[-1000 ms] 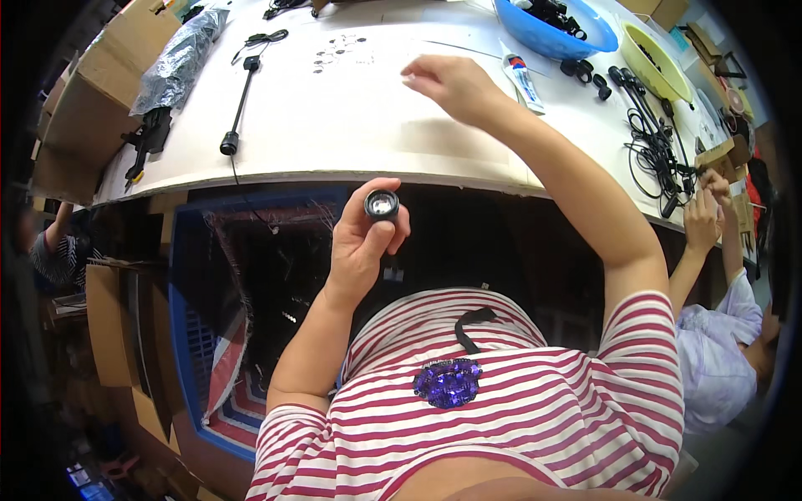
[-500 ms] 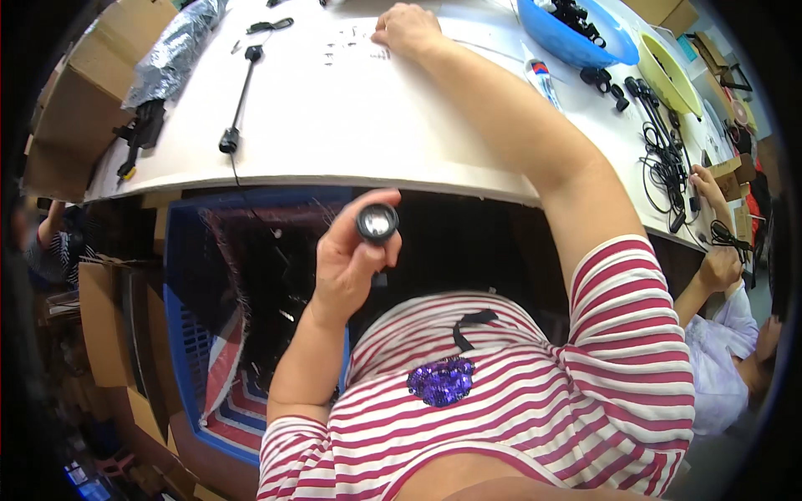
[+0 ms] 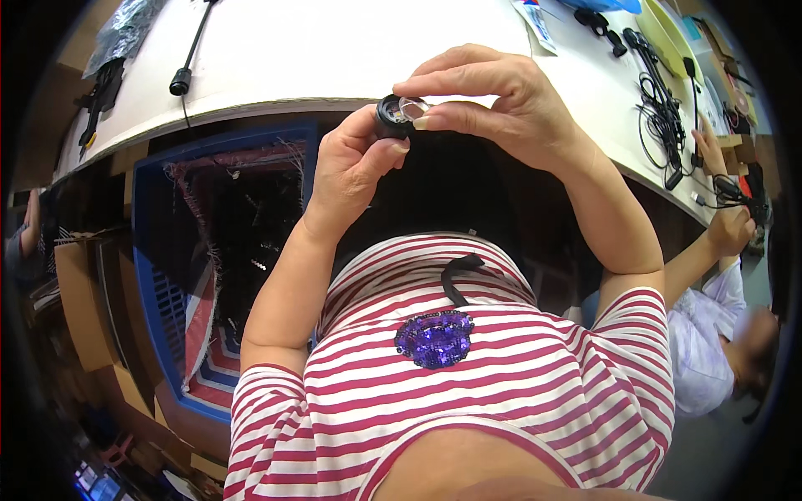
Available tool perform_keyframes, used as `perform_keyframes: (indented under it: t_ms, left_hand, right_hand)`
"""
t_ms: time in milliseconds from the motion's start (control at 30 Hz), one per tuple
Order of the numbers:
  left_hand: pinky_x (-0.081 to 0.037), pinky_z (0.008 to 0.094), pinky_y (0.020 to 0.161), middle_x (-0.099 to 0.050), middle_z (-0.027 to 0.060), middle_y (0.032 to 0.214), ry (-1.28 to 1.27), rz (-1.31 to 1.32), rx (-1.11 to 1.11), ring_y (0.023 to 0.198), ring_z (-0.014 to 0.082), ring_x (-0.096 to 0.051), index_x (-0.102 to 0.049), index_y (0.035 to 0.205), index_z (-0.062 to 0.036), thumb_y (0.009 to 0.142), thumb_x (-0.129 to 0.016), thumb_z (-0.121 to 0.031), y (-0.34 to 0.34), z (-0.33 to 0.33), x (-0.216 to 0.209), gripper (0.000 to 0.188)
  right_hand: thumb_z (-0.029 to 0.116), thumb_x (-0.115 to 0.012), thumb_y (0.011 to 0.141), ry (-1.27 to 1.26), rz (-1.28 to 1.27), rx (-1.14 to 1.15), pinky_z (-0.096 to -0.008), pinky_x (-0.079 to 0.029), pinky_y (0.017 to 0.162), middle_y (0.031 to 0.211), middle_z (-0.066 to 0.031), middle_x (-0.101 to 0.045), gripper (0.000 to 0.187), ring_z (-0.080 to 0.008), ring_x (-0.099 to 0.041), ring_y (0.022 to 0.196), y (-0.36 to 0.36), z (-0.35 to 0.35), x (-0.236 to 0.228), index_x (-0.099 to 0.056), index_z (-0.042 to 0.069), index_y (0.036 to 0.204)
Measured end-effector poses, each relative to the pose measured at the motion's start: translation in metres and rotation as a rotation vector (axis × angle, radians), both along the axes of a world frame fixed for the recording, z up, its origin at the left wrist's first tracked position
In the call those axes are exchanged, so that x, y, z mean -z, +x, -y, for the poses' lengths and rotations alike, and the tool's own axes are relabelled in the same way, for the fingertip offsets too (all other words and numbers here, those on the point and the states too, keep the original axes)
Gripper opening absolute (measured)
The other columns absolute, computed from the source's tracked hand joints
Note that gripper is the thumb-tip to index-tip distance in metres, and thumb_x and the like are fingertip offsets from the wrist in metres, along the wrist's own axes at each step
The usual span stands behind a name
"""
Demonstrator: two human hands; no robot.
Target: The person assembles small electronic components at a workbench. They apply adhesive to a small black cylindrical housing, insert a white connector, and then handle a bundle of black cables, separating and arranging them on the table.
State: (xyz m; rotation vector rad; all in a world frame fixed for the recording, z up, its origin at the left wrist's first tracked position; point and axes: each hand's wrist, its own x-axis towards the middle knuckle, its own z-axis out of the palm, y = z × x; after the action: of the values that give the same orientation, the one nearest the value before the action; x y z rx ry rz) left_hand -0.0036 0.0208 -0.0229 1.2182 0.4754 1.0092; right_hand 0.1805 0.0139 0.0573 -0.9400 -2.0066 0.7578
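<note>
**Clear disc (image 3: 413, 108) meeting a cup (image 3: 387, 124)**

The left hand (image 3: 347, 163) clamps the cup by the table's (image 3: 276, 88) near edge, apparently steadying it with its mouth exposed. The right hand (image 3: 528, 104) pinches the disc between thumb and fingers, probably for fine control.

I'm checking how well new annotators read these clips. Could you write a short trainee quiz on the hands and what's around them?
1. What is the right hand pinching?
2. True or false: the blue plastic crate is on the left side of the view.
3. The black round housing is in:
A) the crate
B) the left hand
C) the yellow basin

Key: 1. A clear, round lens-like piece, at the housing's open end. 2. True. 3. B.
</note>
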Motion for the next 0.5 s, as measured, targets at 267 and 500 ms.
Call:
perform_keyframes:
  t_ms: [267, 500]
  left_hand:
    - [-0.033, 0.0195, 0.053, -0.049, -0.0003, 0.070, 0.015, -0.107, 0.074, 0.059, 0.0067, -0.041, -0.054, 0.095, -0.0013, 0.078, -0.060, -0.022, 0.020, 0.012, 0.000, 0.028]
    - [-0.036, 0.0177, 0.055, -0.052, 0.0003, 0.070, -0.055, -0.114, 0.079, 0.062, 0.0062, -0.045, -0.056, 0.101, 0.0014, 0.074, -0.052, -0.002, 0.026, 0.023, -0.008, 0.028]
  right_hand:
    - [0.010, -0.062, 0.079, -0.187, -0.082, 0.024, -0.0250, -0.049, 0.073, 0.093, -0.0106, -0.064, 0.024, -0.0165, -0.061, 0.082, 0.016, 0.026, 0.004, -0.063, 0.003, 0.101]
    - [0.010, -0.064, 0.077, -0.043, 0.039, 0.226, -0.0256, -0.046, 0.073, 0.099, -0.0092, -0.062, 0.031, -0.0141, -0.058, 0.079, 0.063, 0.029, -0.002, -0.060, 0.004, 0.107]
